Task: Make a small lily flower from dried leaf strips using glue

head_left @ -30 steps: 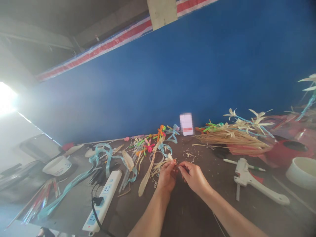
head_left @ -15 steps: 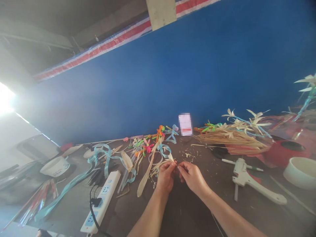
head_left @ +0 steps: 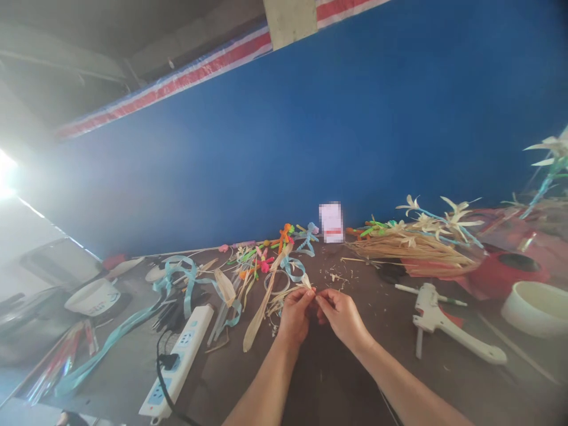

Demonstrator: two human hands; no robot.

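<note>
Between the fingertips of my left hand [head_left: 294, 313] is a small pale flower [head_left: 306, 280] that looks made of dried husk, its petals pointing up and away from me. My right hand [head_left: 341, 315] pinches close beside it, fingertips nearly touching the left ones. What the right fingers hold, if anything, is too small to see. Past my left hand lie a long dried husk strip [head_left: 256, 322], a clear tape ring [head_left: 277, 283] and a curl of light blue ribbon [head_left: 290, 267]. Small husk scraps [head_left: 338, 276] are scattered beyond my right hand.
At right lie a white glue gun [head_left: 437, 322], a white bowl [head_left: 535, 310] and a bundle of dried husks [head_left: 412, 248] with finished flowers [head_left: 459, 218]. At left are a power strip [head_left: 180, 358] with a black plug and cable, and another bowl [head_left: 92, 297]. A blue wall [head_left: 266, 148] stands behind.
The whole view has shifted slightly, so the table's things sit a little further left. My hands stay pinched together around the flower, with only small finger movement.
</note>
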